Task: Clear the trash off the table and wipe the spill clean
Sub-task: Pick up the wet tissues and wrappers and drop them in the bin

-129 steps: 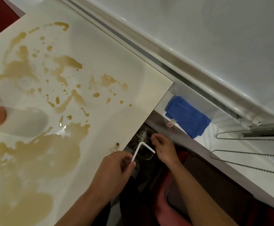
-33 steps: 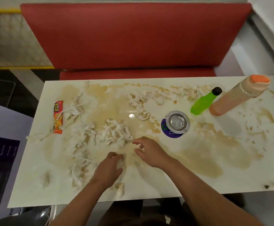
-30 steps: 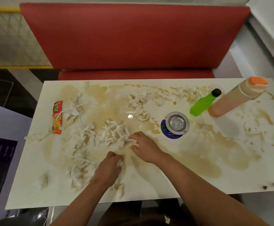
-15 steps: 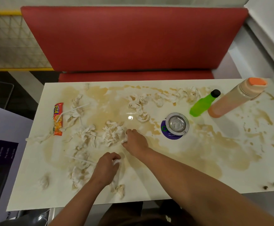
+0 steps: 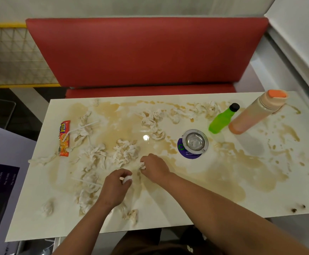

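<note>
Head view: white table [image 5: 168, 216] in front of a red booth seat [image 5: 146, 52], brown spill [image 5: 214, 173] spread over most of the top. Both hands low-centre, close together but not touching. Left hand [image 5: 115, 186] fingers curled round a small white tissue wad [image 5: 127, 179]. Right hand [image 5: 154, 165] pinches another wet tissue bit [image 5: 142, 165] at the table surface, just right of the big tissue clump [image 5: 126, 151].

More soggy tissue scattered left, centre and along the far edge. White straws: one [image 5: 80, 128] across the tissue near the snack wrapper [image 5: 64, 138] at left, another [image 5: 86, 181] left of the left hand.

Right of centre: metal ashtray [image 5: 195, 141] sitting on a purple round sticker [image 5: 185, 153]. Behind it green bottle [image 5: 222, 119] with black cap, just beside a beige flask [image 5: 256, 113] with orange lid, both upright. Two dark spots [image 5: 298, 208] near the front right edge.
</note>
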